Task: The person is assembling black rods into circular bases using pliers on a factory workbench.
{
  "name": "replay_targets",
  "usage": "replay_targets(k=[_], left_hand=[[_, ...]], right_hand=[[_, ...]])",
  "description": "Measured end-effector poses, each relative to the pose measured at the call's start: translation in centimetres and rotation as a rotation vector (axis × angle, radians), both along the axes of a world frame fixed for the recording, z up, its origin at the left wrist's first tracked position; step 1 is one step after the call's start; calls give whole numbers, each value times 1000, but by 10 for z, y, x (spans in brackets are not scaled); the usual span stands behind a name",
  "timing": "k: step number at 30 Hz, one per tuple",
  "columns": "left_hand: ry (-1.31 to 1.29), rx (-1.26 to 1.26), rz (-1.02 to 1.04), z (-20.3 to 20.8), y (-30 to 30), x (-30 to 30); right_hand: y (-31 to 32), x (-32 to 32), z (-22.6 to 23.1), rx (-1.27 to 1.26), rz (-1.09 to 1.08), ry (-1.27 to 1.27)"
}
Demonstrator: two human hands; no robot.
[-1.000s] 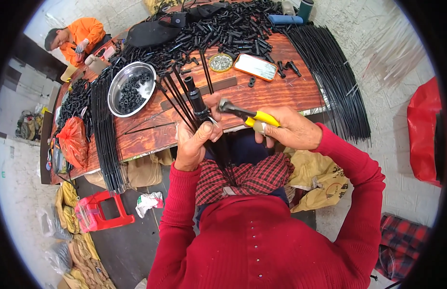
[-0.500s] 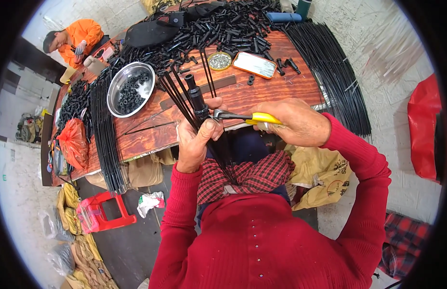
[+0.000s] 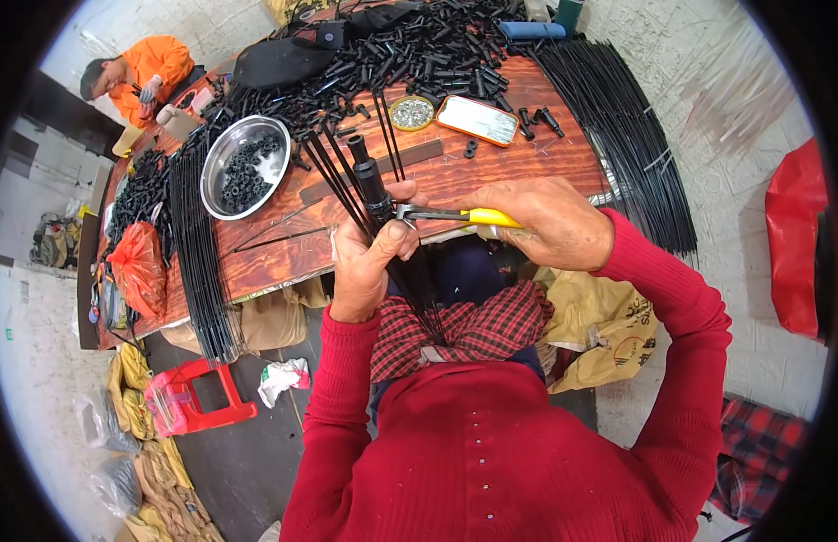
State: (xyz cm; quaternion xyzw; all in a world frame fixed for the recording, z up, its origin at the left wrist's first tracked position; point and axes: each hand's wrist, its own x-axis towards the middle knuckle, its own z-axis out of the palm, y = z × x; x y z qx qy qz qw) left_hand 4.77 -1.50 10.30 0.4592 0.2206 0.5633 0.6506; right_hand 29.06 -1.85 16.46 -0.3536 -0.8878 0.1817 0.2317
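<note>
My left hand (image 3: 374, 262) is closed around a stepped black plastic tube (image 3: 371, 185) and a bunch of thin black rods (image 3: 333, 185), at the table's near edge. The rods slant through the grip, their lower ends over my lap. My right hand (image 3: 550, 221) is wrapped round pliers (image 3: 487, 217) with yellow handles. Their metal jaws reach the lower part of the tube, beside my left thumb. Whatever sits between the jaws is too small to make out.
A steel bowl (image 3: 283, 172) of small black rings stands left, a yellow-rimmed dish (image 3: 412, 113) and a white tray (image 3: 478, 121) of small metal bits beyond. Black tubes (image 3: 410, 54) heap at the back; rod bundles (image 3: 631, 144) lie either side. An orange-sleeved person (image 3: 153, 68) works far left.
My right hand has shifted slightly left with the pliers, and its fingers cover more of the handles. The tube and rods in my left hand have barely moved.
</note>
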Motion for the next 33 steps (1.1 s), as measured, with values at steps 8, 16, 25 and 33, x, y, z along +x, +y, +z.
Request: replay_targets(k=[8, 16, 25, 33], left_hand=[[-149, -23, -62, -3, 3, -5], [-57, 2, -118, -7, 9, -12], [-106, -11, -72, -3, 6, -12], [-11, 58, -126, -5, 7, -11]], right_hand=[[-4, -6, 9, -874, 17, 126], [-11, -4, -45, -1659, 298, 630], [-35, -10, -10, 280, -167, 70], [-29, 7, -5, -1504, -110, 443]])
